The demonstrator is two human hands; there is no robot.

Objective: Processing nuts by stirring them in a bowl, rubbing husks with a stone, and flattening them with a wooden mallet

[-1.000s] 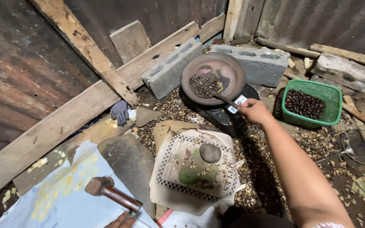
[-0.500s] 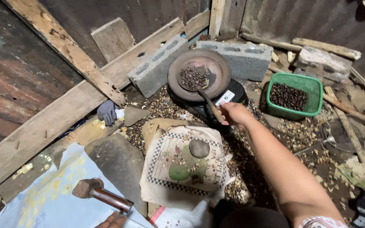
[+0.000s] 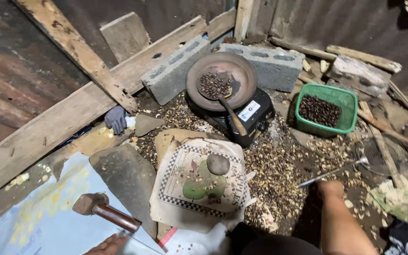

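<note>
Right hand (image 3: 331,189) at wire strainer (image 3: 384,153) handle, spoon (image 3: 227,111) in pan (image 3: 222,80).

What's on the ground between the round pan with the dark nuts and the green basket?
In the head view, between the round metal pan and the green plastic basket sit the black cooker's corner and dirt floor strewn with broken shells.

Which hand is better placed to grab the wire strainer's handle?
Right. The right hand sits on the husk-strewn ground beside the near tip of the wire strainer handle. The left hand is at the bottom edge by the hammer, far across the cloth.
</note>
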